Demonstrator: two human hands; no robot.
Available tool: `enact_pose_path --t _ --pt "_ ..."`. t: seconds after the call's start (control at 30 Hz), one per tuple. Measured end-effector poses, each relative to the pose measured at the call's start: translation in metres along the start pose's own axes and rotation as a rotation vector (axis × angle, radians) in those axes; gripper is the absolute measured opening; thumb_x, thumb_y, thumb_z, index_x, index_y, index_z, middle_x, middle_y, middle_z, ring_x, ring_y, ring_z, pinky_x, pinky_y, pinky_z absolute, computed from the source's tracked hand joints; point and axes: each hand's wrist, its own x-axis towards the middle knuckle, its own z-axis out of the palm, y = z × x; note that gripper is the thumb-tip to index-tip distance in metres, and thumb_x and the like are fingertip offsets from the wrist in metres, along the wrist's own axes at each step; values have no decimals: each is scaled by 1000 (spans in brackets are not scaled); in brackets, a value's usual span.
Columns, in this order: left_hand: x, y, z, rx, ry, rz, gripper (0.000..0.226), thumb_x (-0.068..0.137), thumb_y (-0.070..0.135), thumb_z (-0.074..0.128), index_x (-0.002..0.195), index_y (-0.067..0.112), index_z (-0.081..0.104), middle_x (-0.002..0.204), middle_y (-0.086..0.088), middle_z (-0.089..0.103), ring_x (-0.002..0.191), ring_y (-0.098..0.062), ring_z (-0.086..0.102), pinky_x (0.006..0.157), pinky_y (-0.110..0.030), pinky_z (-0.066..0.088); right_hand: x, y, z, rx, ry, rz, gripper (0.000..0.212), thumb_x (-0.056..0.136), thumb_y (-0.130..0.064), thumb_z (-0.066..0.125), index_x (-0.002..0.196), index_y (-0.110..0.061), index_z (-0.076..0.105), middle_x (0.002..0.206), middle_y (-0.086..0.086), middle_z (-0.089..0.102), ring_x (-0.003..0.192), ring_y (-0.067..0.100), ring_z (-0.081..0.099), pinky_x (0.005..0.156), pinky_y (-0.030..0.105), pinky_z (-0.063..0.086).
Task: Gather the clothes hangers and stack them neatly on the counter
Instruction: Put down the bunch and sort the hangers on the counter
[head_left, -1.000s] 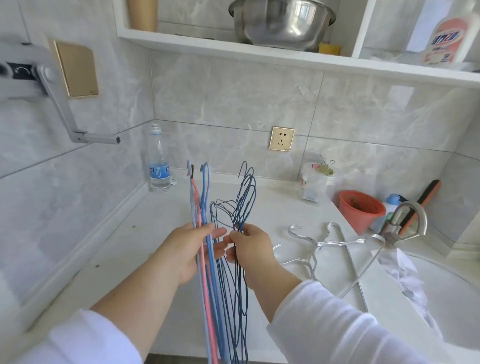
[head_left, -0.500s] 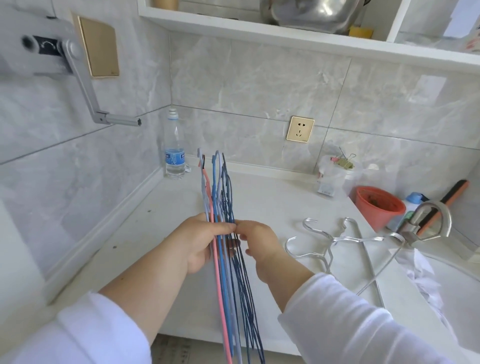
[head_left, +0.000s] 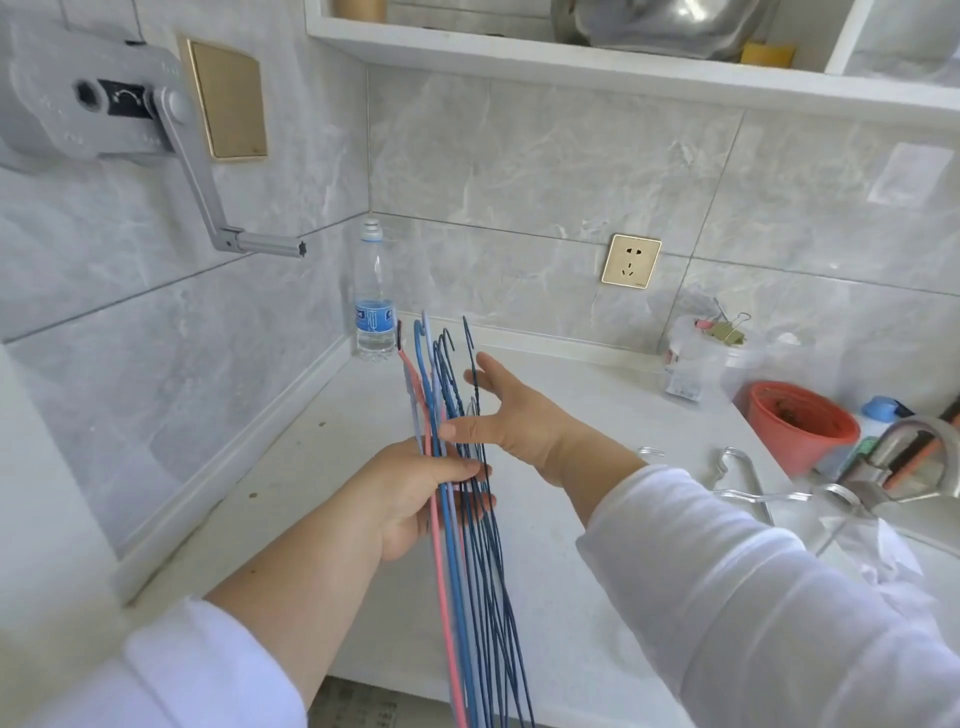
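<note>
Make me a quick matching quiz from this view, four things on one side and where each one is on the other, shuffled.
Things:
1. bundle of blue and pink wire hangers
2. clear plastic water bottle
3. silver metal hangers
4. round red plastic tub

Places:
A. lying on the counter by the faucet
B. standing in the back corner
C. in the left hand's grip
D. near the right end of the counter

Pairs: 1-C, 2-B, 3-A, 4-D

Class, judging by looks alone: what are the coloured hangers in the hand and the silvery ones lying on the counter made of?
Thin blue and pink hangers: probably coated wire, given their matt, solid colour and twisted necks. Shiny silver hangers: bare metal, perhaps aluminium or steel, given the bright reflections.
</note>
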Motion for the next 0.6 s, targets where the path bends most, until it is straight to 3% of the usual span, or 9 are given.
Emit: enact_pose_path --t 0.1,0.23,0.33,0.43,0.53,0.6 --pt "-1 1 -2 8 -15 -8 32 82 -4 62 114 1 59 94 -19 71 67 -34 70 62 -36 61 2 -9 1 -25 0 -38 87 72 -23 79 146 -21 31 117 -4 56 111 14 52 89 20 38" --pt "-1 1 -4 2 -45 -8 32 84 -2 61 116 1 57 98 -19 73 67 -34 72 53 -32 56 2 -11 6 -55 57 -78 60 76 -21 75 132 -15 52 86 -9 63 83 7 62 85 20 46" --pt "0 -1 -5 -15 -60 1 10 85 -2 59 91 5 58 100 -21 71 72 -37 71 68 -41 58 2 -4 6 -32 119 -103 62 79 -24 73 135 -16 49 99 0 68 94 14 64 92 27 49" --pt "1 -3 -4 -42 -69 15 12 86 -3 57 82 9 55 103 -23 71 76 -41 70 75 -46 58 -1 2 3 29 177 -69 65 79 -27 72 138 -20 44 108 6 67 102 18 63 87 26 45" --pt "0 -5 -2 -43 -82 15 10 86 0 57 86 9 56 102 -23 71 74 -41 70 65 -40 60 -6 4 4 42 200 -54 31 80 -31 70 100 -7 69 83 5 64 71 14 56 70 25 45" --pt "-1 -5 -1 -46 -83 1 7 87 2 57 87 9 56 103 -24 71 76 -41 70 66 -41 60 -8 4 4 22 230 -67 29 83 -31 66 88 -2 69 69 5 54 56 13 44 53 20 39"
